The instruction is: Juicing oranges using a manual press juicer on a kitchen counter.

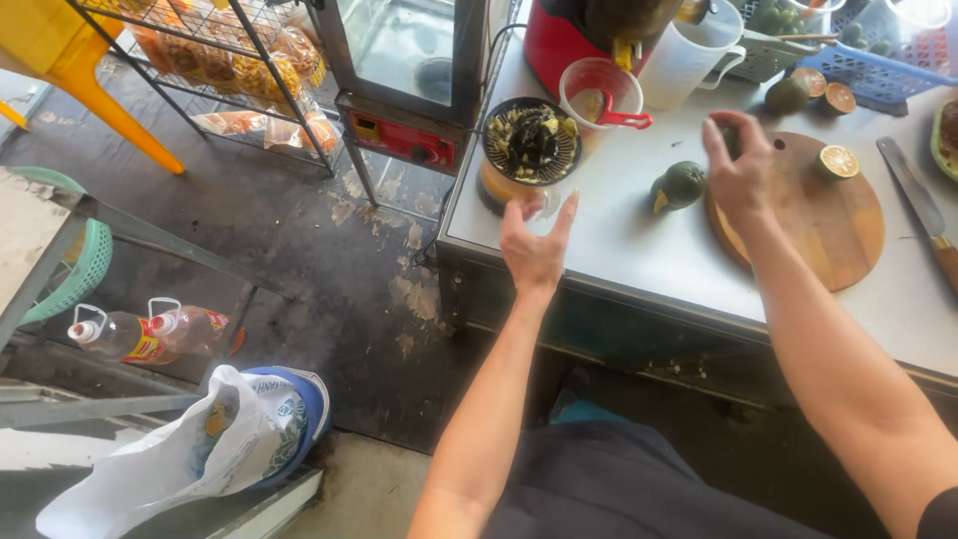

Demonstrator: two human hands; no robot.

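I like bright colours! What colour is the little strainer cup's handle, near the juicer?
Red, in the head view: the strainer cup has a red rim and handle.

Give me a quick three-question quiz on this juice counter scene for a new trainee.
1. True or false: the left hand is gripping the knife.
2. Which fruit lies nearest the right hand? A) the whole green citrus B) the cut half on the wooden cutting board C) the halves by the blue basket
3. Fill in: the black juicer bowl in front of the left hand holds squeezed ____.

Key: 1 false, the hand is open and empty. 2 A. 3 citrus peels and pulp.
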